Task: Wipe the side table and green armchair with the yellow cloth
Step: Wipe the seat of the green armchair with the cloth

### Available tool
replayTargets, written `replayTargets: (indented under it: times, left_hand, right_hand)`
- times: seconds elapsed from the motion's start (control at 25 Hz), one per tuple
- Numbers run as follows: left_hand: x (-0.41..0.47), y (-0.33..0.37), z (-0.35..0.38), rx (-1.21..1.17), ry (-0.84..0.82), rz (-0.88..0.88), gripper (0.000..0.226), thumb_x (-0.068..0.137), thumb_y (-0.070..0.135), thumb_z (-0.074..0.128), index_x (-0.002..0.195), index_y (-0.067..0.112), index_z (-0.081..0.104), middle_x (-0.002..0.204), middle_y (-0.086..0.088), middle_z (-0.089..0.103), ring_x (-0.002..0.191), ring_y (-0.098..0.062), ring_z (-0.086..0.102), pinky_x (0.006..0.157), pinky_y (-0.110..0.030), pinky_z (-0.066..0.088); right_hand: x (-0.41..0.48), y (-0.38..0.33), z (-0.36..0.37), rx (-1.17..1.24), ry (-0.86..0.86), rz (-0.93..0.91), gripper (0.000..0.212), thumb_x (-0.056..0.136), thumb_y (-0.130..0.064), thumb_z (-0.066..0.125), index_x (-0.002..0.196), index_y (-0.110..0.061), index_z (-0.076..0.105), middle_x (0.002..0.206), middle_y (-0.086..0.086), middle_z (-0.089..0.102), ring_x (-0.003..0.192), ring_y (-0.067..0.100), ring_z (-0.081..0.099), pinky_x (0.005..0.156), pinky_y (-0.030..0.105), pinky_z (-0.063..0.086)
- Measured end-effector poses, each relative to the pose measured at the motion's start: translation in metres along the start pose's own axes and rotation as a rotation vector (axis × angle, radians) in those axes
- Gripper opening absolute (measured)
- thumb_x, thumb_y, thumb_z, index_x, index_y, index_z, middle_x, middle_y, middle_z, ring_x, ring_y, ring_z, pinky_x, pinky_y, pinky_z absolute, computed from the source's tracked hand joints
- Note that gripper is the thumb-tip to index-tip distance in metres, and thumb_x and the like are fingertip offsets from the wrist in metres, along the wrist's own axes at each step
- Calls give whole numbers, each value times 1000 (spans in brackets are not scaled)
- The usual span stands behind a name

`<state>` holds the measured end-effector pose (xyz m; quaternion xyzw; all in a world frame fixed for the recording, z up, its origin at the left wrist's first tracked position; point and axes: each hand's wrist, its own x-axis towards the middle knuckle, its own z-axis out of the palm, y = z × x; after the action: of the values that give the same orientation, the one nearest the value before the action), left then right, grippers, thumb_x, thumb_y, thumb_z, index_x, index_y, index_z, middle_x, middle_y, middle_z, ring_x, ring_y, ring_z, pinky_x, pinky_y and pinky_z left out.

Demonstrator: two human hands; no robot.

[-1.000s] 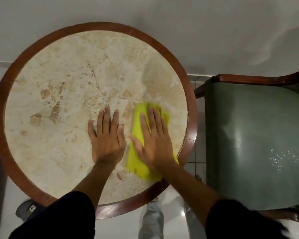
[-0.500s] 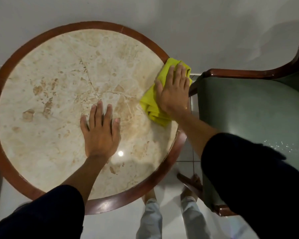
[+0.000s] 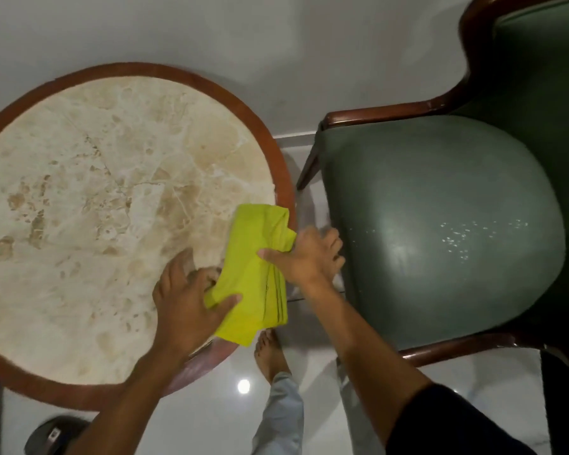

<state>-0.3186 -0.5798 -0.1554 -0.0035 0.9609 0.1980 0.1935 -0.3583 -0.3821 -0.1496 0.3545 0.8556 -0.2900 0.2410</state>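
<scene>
Gripping the yellow cloth (image 3: 257,277) w/ both hands at the side table's (image 3: 119,205) right edge. Right hand (image 3: 304,254) fingers curled, bunching its upper part; left hand (image 3: 184,307) thumb pinching the lower corner, fingers tucked underneath. Green armchair (image 3: 440,231) just beside, right. Bare foot (image 3: 270,354) on floor below.

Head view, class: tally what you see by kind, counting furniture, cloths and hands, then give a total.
Furniture: 2, table and armchair
Cloths: 1, yellow cloth
Hands: 2, left hand and right hand, both gripping the cloth
Total: 5
</scene>
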Motion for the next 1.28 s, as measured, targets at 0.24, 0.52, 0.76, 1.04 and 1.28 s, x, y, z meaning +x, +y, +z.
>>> replayTargets:
  times: [0.24,0.52,0.76,1.04,1.28]
  left_hand:
    - [-21,92,30,-446,-57,15,31,78,16,74,79,36,51,70,2,65,66,-8,62,60,-31,48]
    - [-5,247,84,-648,-177,132,31,82,31,74,103,34,51,99,4,70,94,-5,68,79,-30,54]
    - [85,220,64,142,35,415,49,97,46,43,136,17,47,145,-12,48,136,-31,43,112,-53,34]
    - [145,135,61,340,176,321,68,93,59,28,145,15,36,163,-14,15,152,-34,11,120,-57,12]
    - [153,96,34,321,249,286,60,96,58,27,140,19,43,163,-11,16,152,-30,11,122,-54,10]
  right_hand:
    - [3,63,-26,846,-36,107,16,77,-12,71,80,-9,56,80,13,61,76,28,60,77,46,55]
    - [46,157,-155,611,486,-75,43,81,-19,72,109,-25,41,104,0,60,103,30,61,81,35,48]
    - [82,164,-109,-145,456,-158,74,98,-51,35,152,-4,19,162,19,13,151,33,10,121,51,12]
    - [230,213,-190,-379,471,-250,58,102,-46,25,154,-22,19,164,8,14,152,24,9,122,53,6]
    - [156,224,-125,22,722,515,56,102,-50,13,153,-29,22,163,14,15,151,30,11,119,50,9]
